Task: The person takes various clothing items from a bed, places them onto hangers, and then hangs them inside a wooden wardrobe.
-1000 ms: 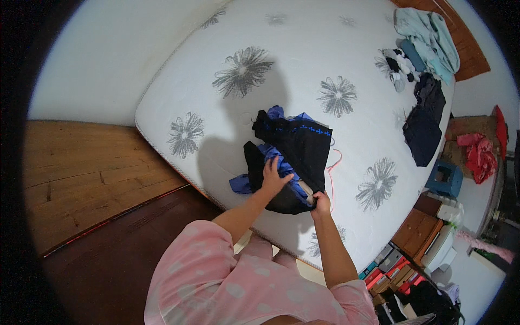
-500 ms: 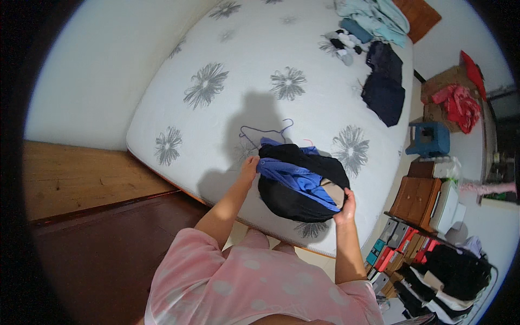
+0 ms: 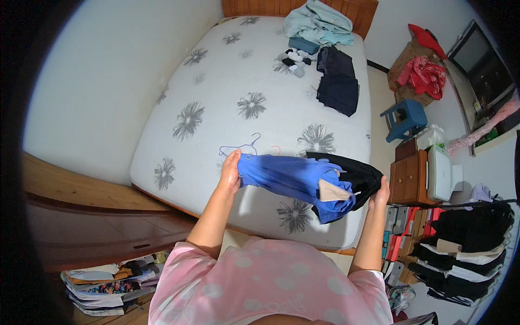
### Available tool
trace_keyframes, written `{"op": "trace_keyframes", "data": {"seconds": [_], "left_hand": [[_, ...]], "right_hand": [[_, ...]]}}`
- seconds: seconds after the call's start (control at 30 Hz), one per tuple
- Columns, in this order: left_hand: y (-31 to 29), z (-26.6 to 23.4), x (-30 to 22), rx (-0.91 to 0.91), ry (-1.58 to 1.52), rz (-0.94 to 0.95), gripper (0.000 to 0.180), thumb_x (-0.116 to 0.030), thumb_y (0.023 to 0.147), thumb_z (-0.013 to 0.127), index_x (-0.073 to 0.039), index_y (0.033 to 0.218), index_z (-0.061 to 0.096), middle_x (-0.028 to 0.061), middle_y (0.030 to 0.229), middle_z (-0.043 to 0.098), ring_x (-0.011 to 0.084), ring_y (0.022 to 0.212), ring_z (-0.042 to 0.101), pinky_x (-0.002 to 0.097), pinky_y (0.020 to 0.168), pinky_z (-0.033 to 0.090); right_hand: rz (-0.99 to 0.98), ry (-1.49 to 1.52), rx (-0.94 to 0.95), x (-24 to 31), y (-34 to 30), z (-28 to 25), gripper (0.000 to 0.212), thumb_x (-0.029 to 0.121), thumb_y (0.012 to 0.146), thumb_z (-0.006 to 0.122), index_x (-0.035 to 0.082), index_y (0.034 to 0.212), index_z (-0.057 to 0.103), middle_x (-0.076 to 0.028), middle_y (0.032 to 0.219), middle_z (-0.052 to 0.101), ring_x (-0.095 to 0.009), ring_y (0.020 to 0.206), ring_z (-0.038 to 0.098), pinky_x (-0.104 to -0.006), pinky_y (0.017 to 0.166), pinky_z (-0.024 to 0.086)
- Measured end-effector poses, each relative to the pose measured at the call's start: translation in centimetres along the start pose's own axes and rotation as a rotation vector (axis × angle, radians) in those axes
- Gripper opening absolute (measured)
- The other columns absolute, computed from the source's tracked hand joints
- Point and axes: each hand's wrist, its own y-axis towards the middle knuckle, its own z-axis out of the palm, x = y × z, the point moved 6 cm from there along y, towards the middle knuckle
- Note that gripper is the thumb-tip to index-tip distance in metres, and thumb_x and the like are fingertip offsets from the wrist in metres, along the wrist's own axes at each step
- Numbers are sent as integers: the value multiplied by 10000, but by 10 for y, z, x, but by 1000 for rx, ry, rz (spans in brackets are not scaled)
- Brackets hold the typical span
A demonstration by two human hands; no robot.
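My left hand [image 3: 230, 172] is closed on one end of a blue garment [image 3: 279, 173], which stretches across in front of me above the mattress. A button shows near that grip. On the other side my right hand [image 3: 380, 194] grips the edge of a black garment [image 3: 360, 172]. The blue cloth bunches up against the black one, and a beige patch of cloth [image 3: 331, 190] shows in the bunch. Just beyond the blue cloth lies a purple clothes hanger [image 3: 238, 147] on the bed. A pink hanger hook [image 3: 278, 149] peeks out beside it, the rest hidden.
The white flowered mattress [image 3: 216, 119] holds dark folded trousers [image 3: 337, 92], small rolled socks [image 3: 297, 60] and a mint blanket [image 3: 317, 24] toward the far right. Beyond its right side stand a blue stool [image 3: 405, 119], a wooden cabinet [image 3: 407, 177] and a rack of hung clothes [image 3: 466, 230].
My hands have spread wider apart. The blue garment, earlier mostly wrapped in the black one, now extends out leftward from it. The view has shifted, bringing the headboard in.
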Motion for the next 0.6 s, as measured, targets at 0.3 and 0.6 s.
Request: {"op": "trace_keyframes", "data": {"seconds": [0.3,0.6], "left_hand": [[-39,0,-56,-83,-125,199,218,-314,890,509,-96,877,509,27,797,537,153,749,543,329,707,479],[-59,5,-67,-51,-136,231,211,-282,893,504,-71,911,508,71,819,589,188,761,595,354,730,505]], "right_hand": [[35,43,-159,-34,48,-72,274,223,928,419,-20,1029,493,-133,994,572,-251,897,569,-412,793,470],[365,-445,391,-125,13,-4,273,161,834,558,89,1094,517,-17,980,591,-137,878,562,-274,699,461]]}}
